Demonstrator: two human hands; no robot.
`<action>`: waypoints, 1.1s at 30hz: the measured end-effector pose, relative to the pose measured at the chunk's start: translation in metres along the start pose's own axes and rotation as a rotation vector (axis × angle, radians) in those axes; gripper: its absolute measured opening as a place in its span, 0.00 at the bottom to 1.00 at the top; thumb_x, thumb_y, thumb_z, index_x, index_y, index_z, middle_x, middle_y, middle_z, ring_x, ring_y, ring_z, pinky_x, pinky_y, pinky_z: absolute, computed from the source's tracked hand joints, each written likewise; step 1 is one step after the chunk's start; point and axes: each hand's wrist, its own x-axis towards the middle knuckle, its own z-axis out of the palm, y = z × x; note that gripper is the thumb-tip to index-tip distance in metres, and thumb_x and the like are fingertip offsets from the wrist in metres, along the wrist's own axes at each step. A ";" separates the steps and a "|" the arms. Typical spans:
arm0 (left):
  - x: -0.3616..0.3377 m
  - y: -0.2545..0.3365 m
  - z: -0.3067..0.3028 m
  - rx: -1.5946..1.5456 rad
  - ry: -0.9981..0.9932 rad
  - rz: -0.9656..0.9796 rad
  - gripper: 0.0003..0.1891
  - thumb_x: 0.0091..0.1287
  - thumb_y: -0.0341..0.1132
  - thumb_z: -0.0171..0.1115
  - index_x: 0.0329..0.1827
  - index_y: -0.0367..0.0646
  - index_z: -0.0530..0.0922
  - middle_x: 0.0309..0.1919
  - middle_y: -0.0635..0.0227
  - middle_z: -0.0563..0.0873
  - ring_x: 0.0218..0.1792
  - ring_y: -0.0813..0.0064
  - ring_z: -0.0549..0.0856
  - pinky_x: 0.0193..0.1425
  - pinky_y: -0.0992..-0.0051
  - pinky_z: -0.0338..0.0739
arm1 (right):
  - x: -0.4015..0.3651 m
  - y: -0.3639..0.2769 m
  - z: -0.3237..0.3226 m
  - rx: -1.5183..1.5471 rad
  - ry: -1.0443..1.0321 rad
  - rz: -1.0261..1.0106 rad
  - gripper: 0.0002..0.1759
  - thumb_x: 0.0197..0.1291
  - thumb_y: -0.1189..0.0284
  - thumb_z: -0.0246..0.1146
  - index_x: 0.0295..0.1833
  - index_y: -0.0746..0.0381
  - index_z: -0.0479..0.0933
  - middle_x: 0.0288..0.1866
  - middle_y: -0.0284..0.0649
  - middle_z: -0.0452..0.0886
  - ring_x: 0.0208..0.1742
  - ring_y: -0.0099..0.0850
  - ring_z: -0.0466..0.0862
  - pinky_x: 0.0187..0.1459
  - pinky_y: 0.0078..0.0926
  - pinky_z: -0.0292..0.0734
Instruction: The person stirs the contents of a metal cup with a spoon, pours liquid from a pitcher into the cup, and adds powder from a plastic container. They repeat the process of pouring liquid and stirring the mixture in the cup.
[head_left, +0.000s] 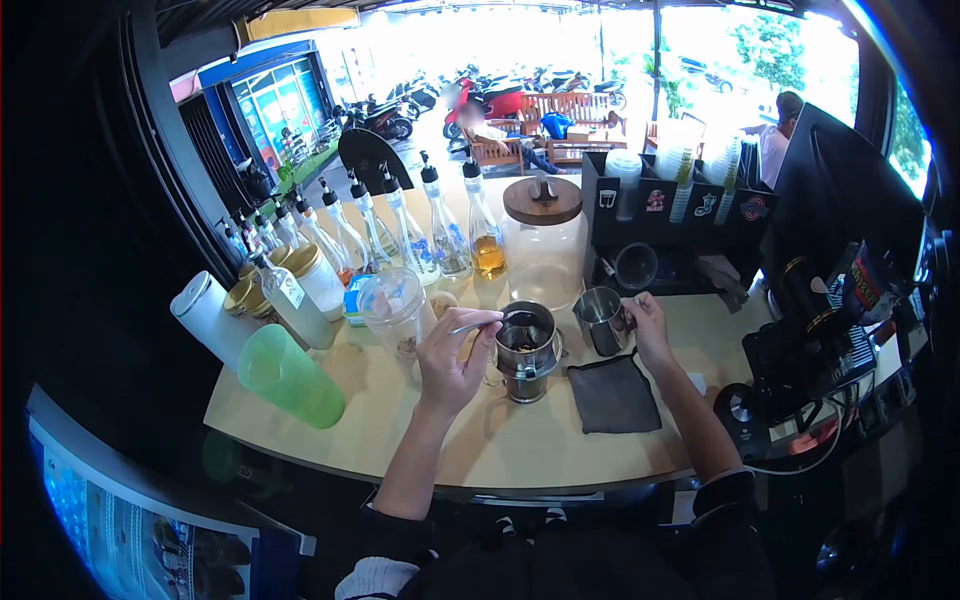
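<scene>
A thin metal utensil (470,327) is pinched between the closed fingertips of the left hand (452,368) at the rim of a metal filter (527,334), set on a glass cup (526,386) on the counter (500,445); its dark contents appear to be being stirred. Just to the right, a metal pitcher (602,326) is clasped at its handle by the right hand (650,333); whether it is lifted cannot be told. For the next move, light, level control is called for, without the filter being tipped
</scene>
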 end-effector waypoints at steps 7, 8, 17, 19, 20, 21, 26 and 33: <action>0.002 0.001 0.004 -0.011 -0.003 0.044 0.07 0.61 0.23 0.65 0.42 0.41 0.81 0.35 0.64 0.85 0.34 0.68 0.85 0.37 0.72 0.78 | -0.001 0.034 -0.017 -0.029 0.072 0.015 0.11 0.69 0.71 0.57 0.32 0.57 0.68 0.26 0.27 0.71 0.31 0.16 0.72 0.36 0.17 0.67; 0.003 0.001 0.005 0.002 -0.008 0.040 0.08 0.61 0.24 0.65 0.42 0.41 0.81 0.35 0.64 0.85 0.35 0.68 0.84 0.37 0.72 0.78 | -0.001 0.037 -0.021 -0.113 0.058 -0.009 0.11 0.69 0.71 0.57 0.32 0.57 0.67 0.26 0.27 0.71 0.31 0.18 0.72 0.37 0.18 0.67; 0.011 -0.001 0.010 0.008 -0.080 0.109 0.09 0.59 0.25 0.66 0.42 0.45 0.81 0.35 0.68 0.85 0.36 0.68 0.83 0.44 0.69 0.74 | -0.031 -0.071 0.032 -0.661 0.020 -0.393 0.25 0.60 0.77 0.64 0.62 0.65 0.68 0.40 0.34 0.75 0.36 0.20 0.76 0.42 0.19 0.72; 0.016 0.002 0.013 0.017 -0.120 0.133 0.09 0.58 0.25 0.66 0.41 0.45 0.81 0.36 0.68 0.84 0.37 0.68 0.83 0.46 0.68 0.73 | -0.048 -0.108 0.067 -0.515 -0.234 -0.530 0.32 0.57 0.74 0.67 0.68 0.64 0.66 0.56 0.41 0.75 0.39 0.24 0.78 0.43 0.23 0.74; 0.018 0.003 0.014 0.028 -0.164 0.161 0.09 0.58 0.26 0.66 0.41 0.45 0.81 0.36 0.68 0.84 0.38 0.68 0.82 0.47 0.68 0.73 | -0.057 -0.124 0.082 -0.512 -0.330 -0.569 0.33 0.57 0.74 0.67 0.69 0.64 0.66 0.58 0.42 0.75 0.38 0.25 0.79 0.43 0.23 0.75; 0.020 0.005 0.016 0.021 -0.168 0.159 0.09 0.58 0.26 0.66 0.41 0.45 0.81 0.36 0.68 0.84 0.38 0.68 0.82 0.47 0.68 0.73 | -0.065 -0.138 0.095 -0.507 -0.425 -0.607 0.35 0.57 0.74 0.67 0.70 0.64 0.65 0.59 0.43 0.76 0.38 0.25 0.79 0.43 0.22 0.75; 0.017 0.001 0.020 0.130 -0.257 0.299 0.12 0.57 0.28 0.67 0.44 0.44 0.81 0.38 0.67 0.83 0.41 0.67 0.81 0.52 0.67 0.71 | -0.067 -0.148 0.129 -0.624 -0.564 -0.783 0.21 0.58 0.78 0.65 0.59 0.63 0.75 0.48 0.44 0.82 0.40 0.32 0.84 0.42 0.27 0.79; -0.008 -0.021 -0.002 -0.100 -0.296 -0.233 0.32 0.49 0.37 0.75 0.59 0.41 0.75 0.50 0.60 0.82 0.54 0.66 0.82 0.62 0.65 0.72 | -0.071 -0.139 0.123 -0.706 -0.497 -0.797 0.08 0.60 0.79 0.63 0.45 0.64 0.75 0.40 0.43 0.82 0.39 0.41 0.84 0.39 0.33 0.80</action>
